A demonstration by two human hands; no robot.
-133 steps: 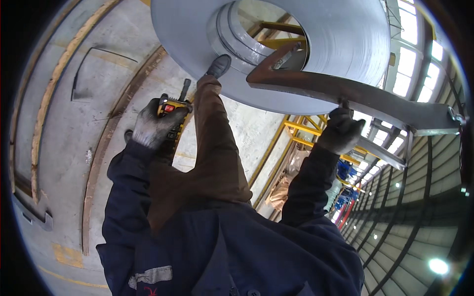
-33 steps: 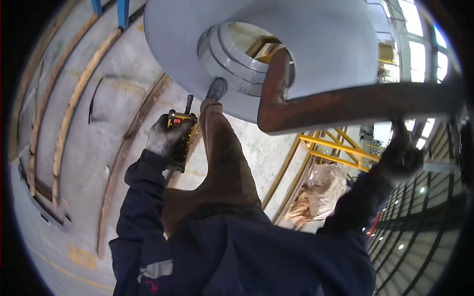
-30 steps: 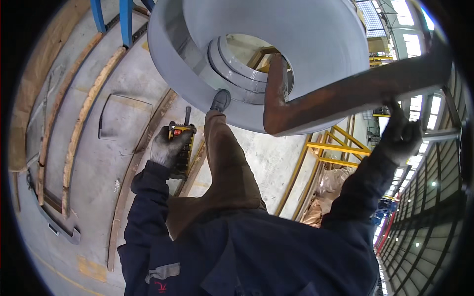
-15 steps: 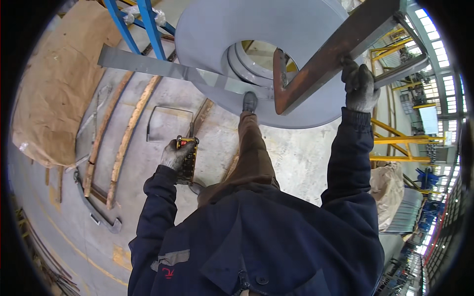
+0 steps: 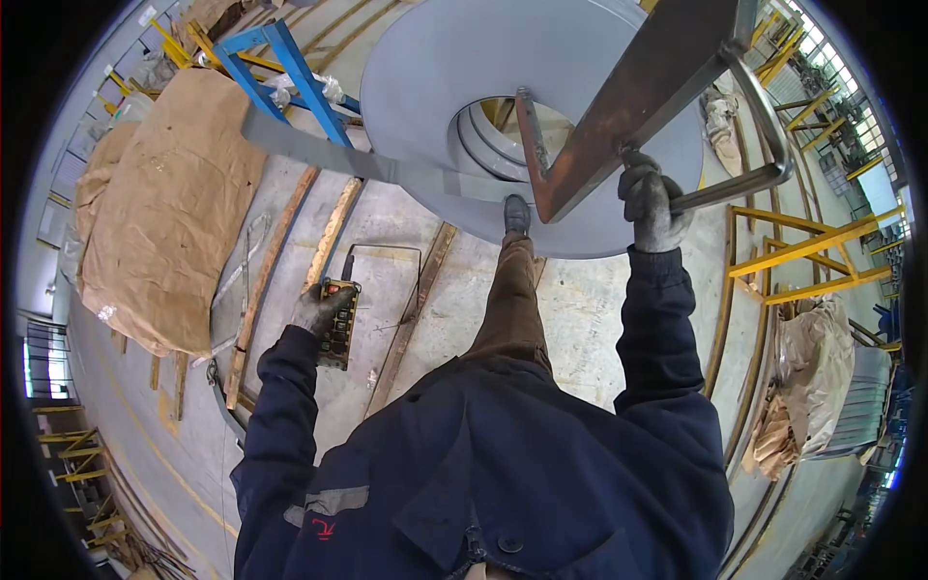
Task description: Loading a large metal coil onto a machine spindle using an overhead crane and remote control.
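one yellow-black remote [image 5: 337, 333]: our left hand [image 5: 313, 312] is gripping it | our right hand [image 5: 649, 200] is resting, fingers curled, at the brown hook [image 5: 650, 95], hold unclear

you wear dark-grey gloves [image 5: 652, 193] and a navy jacket [image 5: 580, 454]; your remote control [image 5: 337, 333] is yellow and black. the coil [image 5: 551, 58] at twelve o'clock is plain grey, the hook [image 5: 628, 116] at one rusty brown, the frame [image 5: 302, 72] at eleven blue.

A pale grey concrete floor [image 5: 590, 329] spreads widely, long brown wooden strips [image 5: 275, 280] lying left of centre. A blue steel trestle [image 5: 309, 87] stands upper left, a braced yellow steel frame [image 5: 822, 241] at right; bright multi-paned windows [image 5: 871, 108] line the upper-right edge.
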